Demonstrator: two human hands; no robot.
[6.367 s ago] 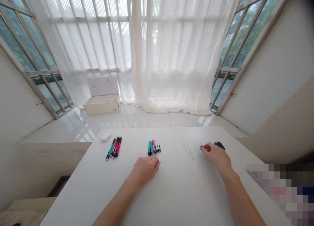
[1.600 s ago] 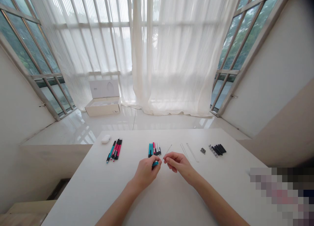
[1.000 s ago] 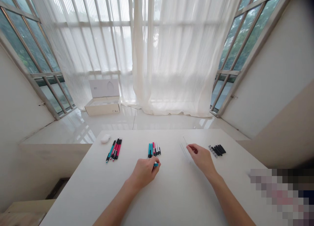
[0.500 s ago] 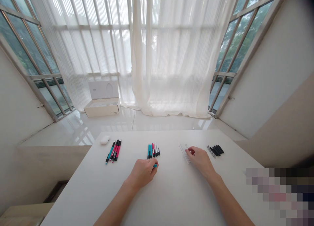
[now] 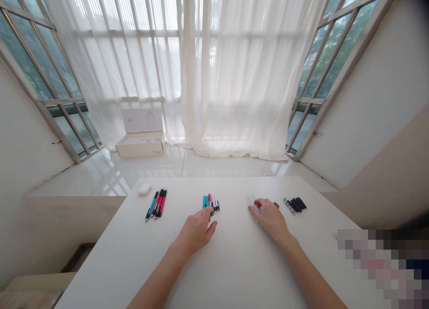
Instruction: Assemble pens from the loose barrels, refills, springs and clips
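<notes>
1. An open box sits on the window ledge, something pale inside.
2. My left hand is open, thumb apart, index finger over a turquoise piece beside the row of pens.
3. My right hand is open, fingers parted over thin wires; I can't tell whether they touch.
4. Black tubes lie farther right on my white bench.
5. Sheer curtains hang behind.

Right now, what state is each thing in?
Left hand: open, thumb apart
Right hand: open, thumb and finger apart
Pen barrels: side by side, partly hidden
Thin rods: loose, partly hidden
Pens: lying bunched
Black tubes: lying side by side
White case: looks shut
White box: lid raised
Curtain: drawn across
</notes>
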